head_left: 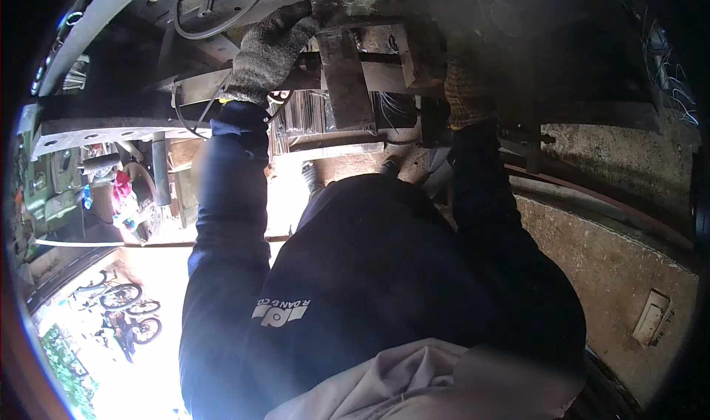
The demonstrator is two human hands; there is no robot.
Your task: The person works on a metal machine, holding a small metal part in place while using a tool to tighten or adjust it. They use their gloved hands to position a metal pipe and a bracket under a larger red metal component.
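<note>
Far down at the lower left of the frame, several bicycles (122,309) stand in bright light. Above them, toward the left edge, a red and blue bundle (124,194) shows beside a round wheel-like part. A looped cable (194,37) hangs at the upper left, just left of your left hand (270,54), which wears a grey knitted glove. That hand lies at the upper centre-left, its fingers bent and close together, their tips reaching the dark metal frame (388,78) that runs across the upper part of the picture. So the frame lies right at your left fingertips and passes on between your two hands.

Below and right of your left glove, a bundle of thin rods (305,113) shows under the frame. In the gap between your hands, nearer the left one, a flat metal plate (345,79) slopes down across the crossbar, apart from both gloves. Right of it, at the upper centre-right, your right hand (467,91) is gloved too and close beside the dark metal. Deep shadow covers it, so I cannot tell whether it is spread or gripping. At the far right a tan wall (592,272) carries a pale rectangular fitting (652,316).
</note>
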